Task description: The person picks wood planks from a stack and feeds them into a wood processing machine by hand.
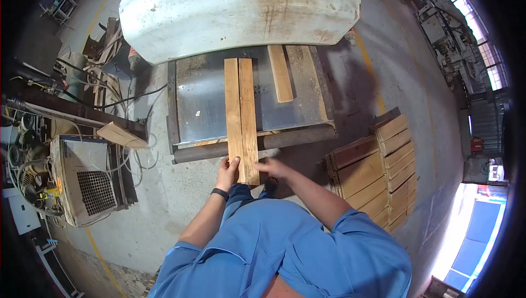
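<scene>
Two long, narrow wooden boards lie side by side, the left board (pixel 234 117) and the right board (pixel 248 117). Their far parts rest on the metal bed (pixel 203 106) of a machine, and the near ends stick out toward my body. My left hand (pixel 225 172) is closed round the left edge of the left board, thumb on top. At the right edge of the right board, my right hand (pixel 272 168) grips near the end; its fingertips are partly hidden. A third board (pixel 280 76) lies apart on the bed, farther to the right.
A large white machine hood (pixel 235 15) stands over the far end of the bed. A roller (pixel 301 138) runs along its near edge. Stacked boards (pixel 378 172) stand at right. At left are a grated box (pixel 90 180), hoses and scrap wood (pixel 112 46).
</scene>
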Tool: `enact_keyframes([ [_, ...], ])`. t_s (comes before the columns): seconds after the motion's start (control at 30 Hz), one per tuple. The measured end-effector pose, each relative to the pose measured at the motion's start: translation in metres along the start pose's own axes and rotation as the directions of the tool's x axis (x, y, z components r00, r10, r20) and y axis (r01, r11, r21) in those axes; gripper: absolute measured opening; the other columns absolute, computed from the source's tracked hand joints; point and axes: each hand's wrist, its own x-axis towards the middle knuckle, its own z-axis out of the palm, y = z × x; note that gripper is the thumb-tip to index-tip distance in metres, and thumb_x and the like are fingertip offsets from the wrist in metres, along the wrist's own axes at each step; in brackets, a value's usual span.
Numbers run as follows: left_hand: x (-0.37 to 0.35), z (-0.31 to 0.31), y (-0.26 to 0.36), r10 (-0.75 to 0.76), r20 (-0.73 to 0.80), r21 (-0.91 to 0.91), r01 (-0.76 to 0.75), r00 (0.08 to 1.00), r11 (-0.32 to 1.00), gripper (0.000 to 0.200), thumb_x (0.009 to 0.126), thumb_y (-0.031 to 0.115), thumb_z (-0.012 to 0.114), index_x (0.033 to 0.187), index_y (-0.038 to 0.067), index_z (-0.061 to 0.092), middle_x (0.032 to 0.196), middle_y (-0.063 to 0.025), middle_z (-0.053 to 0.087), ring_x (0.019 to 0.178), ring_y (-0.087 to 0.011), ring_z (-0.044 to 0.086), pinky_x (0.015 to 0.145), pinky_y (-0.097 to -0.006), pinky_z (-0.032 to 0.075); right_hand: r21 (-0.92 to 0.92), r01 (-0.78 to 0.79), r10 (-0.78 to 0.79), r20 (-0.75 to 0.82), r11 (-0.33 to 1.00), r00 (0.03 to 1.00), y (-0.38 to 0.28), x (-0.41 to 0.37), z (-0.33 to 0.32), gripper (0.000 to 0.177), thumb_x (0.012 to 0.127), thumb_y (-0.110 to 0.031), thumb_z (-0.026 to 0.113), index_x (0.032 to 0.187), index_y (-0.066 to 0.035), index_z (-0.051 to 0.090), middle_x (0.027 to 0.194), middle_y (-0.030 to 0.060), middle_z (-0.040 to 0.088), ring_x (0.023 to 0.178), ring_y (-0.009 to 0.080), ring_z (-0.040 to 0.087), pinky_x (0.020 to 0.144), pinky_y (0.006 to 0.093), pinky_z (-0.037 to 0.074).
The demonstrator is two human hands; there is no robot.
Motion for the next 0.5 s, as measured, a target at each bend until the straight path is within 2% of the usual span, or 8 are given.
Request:
enact_keyframes([
  [0.1, 0.001, -0.002, -0.006, -0.015, 0.016, 0.008, 0.015, 1.000, 1.000, 0.069, 0.094, 0.038, 0.072, 0.137, -0.009, 0.046, 0.120, -0.0186, 0.065, 0.108, -0.0224, 0.063, 0.095, -0.0329, 0.049, 0.372, 0.013, -0.077, 0.156, 0.928, 0.985, 0.029, 0.009, 0.017, 0.058, 0.095, -0.034, 0.066, 0.134, 0.006, 0.052, 0.123, 0.0119, 0.064, 0.110, 0.0227, 0.064, 0.092, 0.0398, 0.053],
  [0.2, -0.003, 0.000, -0.006, -0.012, 0.023, -0.018, 0.012, 1.000, 1.000, 0.071, 0.093, 0.042, 0.071, 0.136, -0.009, 0.046, 0.120, -0.0194, 0.064, 0.109, -0.0225, 0.062, 0.095, -0.0337, 0.050, 0.514, 0.037, -0.015, -0.047, 0.857, 0.999, 0.033, -0.001, 0.010, 0.051, 0.097, -0.031, 0.062, 0.132, 0.005, 0.053, 0.118, 0.0115, 0.065, 0.106, 0.0206, 0.066, 0.088, 0.0366, 0.054],
  [0.23, -0.006, 0.002, -0.004, -0.007, 0.013, -0.031, 0.007, 1.000, 0.999, 0.071, 0.093, 0.042, 0.071, 0.136, -0.008, 0.047, 0.119, -0.0192, 0.064, 0.109, -0.0224, 0.062, 0.094, -0.0339, 0.050, 0.466, 0.083, -0.021, -0.137, 0.881, 0.990, 0.043, 0.003, 0.001, 0.048, 0.097, -0.032, 0.060, 0.131, 0.002, 0.055, 0.112, 0.0111, 0.067, 0.098, 0.0209, 0.068, 0.085, 0.0350, 0.055],
  [0.33, -0.011, 0.004, -0.002, -0.030, -0.010, 0.020, 0.030, 1.000, 0.999, 0.065, 0.095, 0.042, 0.069, 0.135, -0.005, 0.049, 0.120, -0.0161, 0.063, 0.110, -0.0215, 0.061, 0.097, -0.0341, 0.048, 0.522, 0.176, -0.103, -0.167, 0.835, 0.981, 0.037, -0.023, -0.025, 0.048, 0.098, -0.035, 0.058, 0.129, 0.000, 0.056, 0.108, 0.0122, 0.068, 0.092, 0.0222, 0.070, 0.083, 0.0350, 0.056],
  [0.37, -0.016, 0.005, 0.004, -0.041, -0.009, 0.026, 0.042, 0.999, 0.999, 0.063, 0.096, 0.042, 0.067, 0.135, -0.005, 0.050, 0.123, -0.0152, 0.063, 0.113, -0.0211, 0.059, 0.099, -0.0343, 0.046, 0.591, 0.154, -0.101, -0.122, 0.792, 0.987, 0.020, -0.042, -0.031, 0.048, 0.098, -0.039, 0.058, 0.127, 0.000, 0.057, 0.106, 0.0126, 0.068, 0.087, 0.0234, 0.071, 0.082, 0.0358, 0.057],
  [0.47, -0.018, 0.004, 0.001, -0.035, 0.003, 0.008, 0.035, 0.999, 0.999, 0.063, 0.098, 0.043, 0.064, 0.137, -0.005, 0.049, 0.127, -0.0141, 0.061, 0.117, -0.0210, 0.057, 0.103, -0.0345, 0.043, 0.571, 0.214, -0.181, -0.115, 0.793, 0.977, 0.029, -0.050, -0.049, 0.048, 0.098, -0.040, 0.057, 0.124, 0.000, 0.057, 0.105, 0.0131, 0.068, 0.088, 0.0246, 0.072, 0.082, 0.0373, 0.057],
  [0.5, -0.021, 0.005, 0.003, -0.035, -0.004, 0.002, 0.035, 0.999, 0.999, 0.063, 0.098, 0.043, 0.063, 0.137, -0.005, 0.049, 0.127, -0.0140, 0.061, 0.117, -0.0209, 0.057, 0.102, -0.0343, 0.043, 0.594, 0.225, -0.161, -0.159, 0.773, 0.974, 0.030, -0.053, -0.051, 0.044, 0.095, -0.032, 0.064, 0.124, -0.001, 0.055, 0.104, 0.0130, 0.068, 0.088, 0.0240, 0.071, 0.081, 0.0369, 0.057],
])
